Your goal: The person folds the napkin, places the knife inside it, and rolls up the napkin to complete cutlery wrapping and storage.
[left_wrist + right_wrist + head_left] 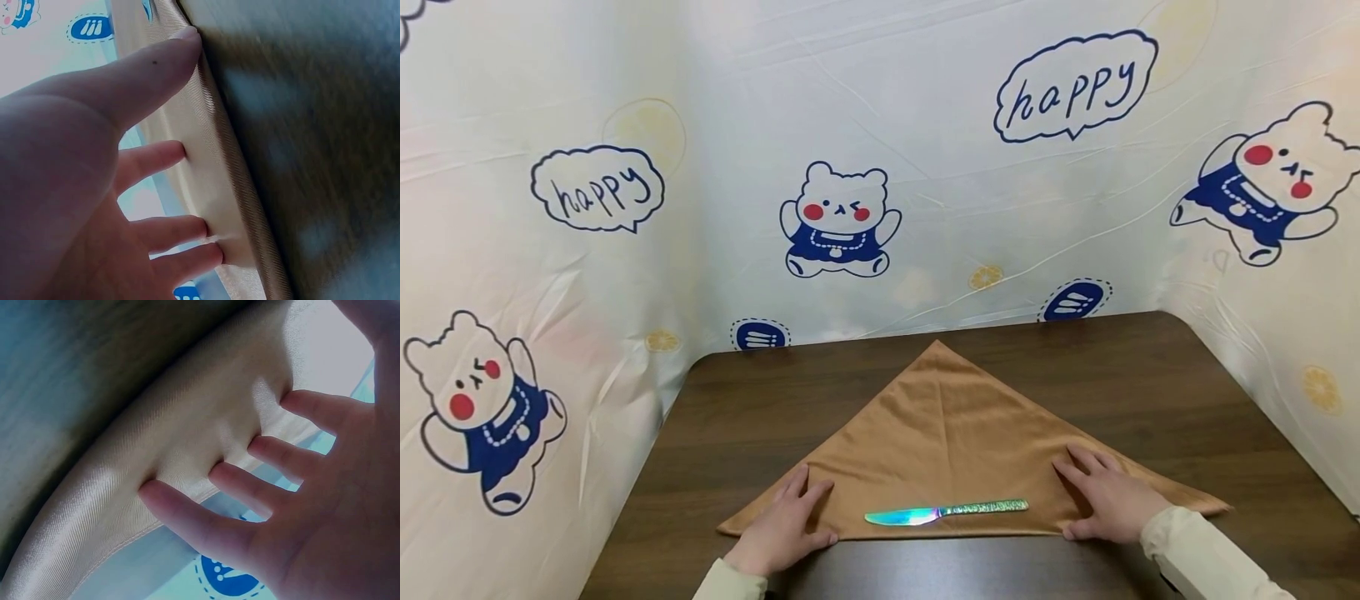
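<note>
A brown cloth napkin (917, 425) lies on the table as a triangle, its peak at the far edge and its long folded edge toward me. Near that edge rests a table knife (946, 512) with a shiny rainbow blade pointing left and a patterned handle. My left hand (781, 521) is spread on the napkin's left part; in the left wrist view the thumb (162, 69) touches the folded edge and the fingertips press the cloth. My right hand (1108, 496) presses spread fingertips into the napkin's right part, as the right wrist view shows with its fingers (194, 515).
The dark wooden table (1150, 375) has rounded back corners. A pale curtain (940, 217) printed with bears and the word "happy" stands close behind and along both sides. Light sleeves (1210, 554) cover the wrists.
</note>
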`<state>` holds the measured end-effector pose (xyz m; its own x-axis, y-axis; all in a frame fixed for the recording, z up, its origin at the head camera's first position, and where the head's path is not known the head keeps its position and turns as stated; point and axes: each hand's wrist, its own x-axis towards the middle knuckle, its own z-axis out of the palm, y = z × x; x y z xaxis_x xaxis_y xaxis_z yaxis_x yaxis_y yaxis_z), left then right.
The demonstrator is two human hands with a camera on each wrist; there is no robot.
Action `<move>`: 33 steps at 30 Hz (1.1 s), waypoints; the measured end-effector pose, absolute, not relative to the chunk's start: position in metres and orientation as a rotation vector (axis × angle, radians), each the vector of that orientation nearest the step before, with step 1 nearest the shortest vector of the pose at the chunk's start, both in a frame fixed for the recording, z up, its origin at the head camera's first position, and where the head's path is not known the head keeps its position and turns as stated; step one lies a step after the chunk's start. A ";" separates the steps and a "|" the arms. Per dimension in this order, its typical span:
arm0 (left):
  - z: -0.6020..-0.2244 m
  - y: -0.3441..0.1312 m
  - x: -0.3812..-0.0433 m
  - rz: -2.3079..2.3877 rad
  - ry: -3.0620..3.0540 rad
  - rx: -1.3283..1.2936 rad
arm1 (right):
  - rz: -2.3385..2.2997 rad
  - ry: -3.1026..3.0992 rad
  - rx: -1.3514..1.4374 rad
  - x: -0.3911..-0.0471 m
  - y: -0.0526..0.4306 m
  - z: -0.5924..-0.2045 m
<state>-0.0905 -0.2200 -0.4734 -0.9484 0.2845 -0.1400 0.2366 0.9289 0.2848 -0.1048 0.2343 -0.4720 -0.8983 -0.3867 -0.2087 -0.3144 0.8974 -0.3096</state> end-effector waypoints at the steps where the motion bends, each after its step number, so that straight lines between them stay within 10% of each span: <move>1: -0.473 -0.220 -0.091 0.397 2.905 0.391 | -0.388 2.796 -0.524 -0.106 0.234 -0.472; 33: -0.479 -0.234 -0.090 0.296 2.974 0.382 | -0.270 2.872 -0.556 -0.113 0.232 -0.472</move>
<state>-0.0900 -0.2345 -0.4788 -0.9598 0.2617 -0.1014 0.2366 0.9489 0.2090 -0.1126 0.2317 -0.4722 -0.9084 -0.3847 -0.1636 -0.3475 0.9124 -0.2163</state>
